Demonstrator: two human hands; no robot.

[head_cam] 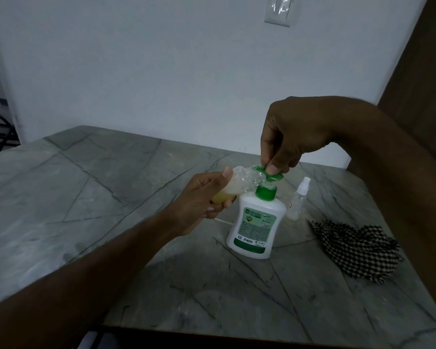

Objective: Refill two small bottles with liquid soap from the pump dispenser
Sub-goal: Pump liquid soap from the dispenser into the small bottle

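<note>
The left hand is nearest, its grip wrapped round a small bottle tipped on its side, mouth right at the green spout. The soap dispenser stands on the surface. The right hand pushes down on the pump, fingers curled over it. A second bottle waits behind.

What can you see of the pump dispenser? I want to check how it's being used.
The pump dispenser is a white plastic bottle with a green collar, green pump head and green-and-white label. It stands upright on the grey marble-look table. The right hand presses the pump head; the left hand holds a small clear bottle at the spout.
</note>
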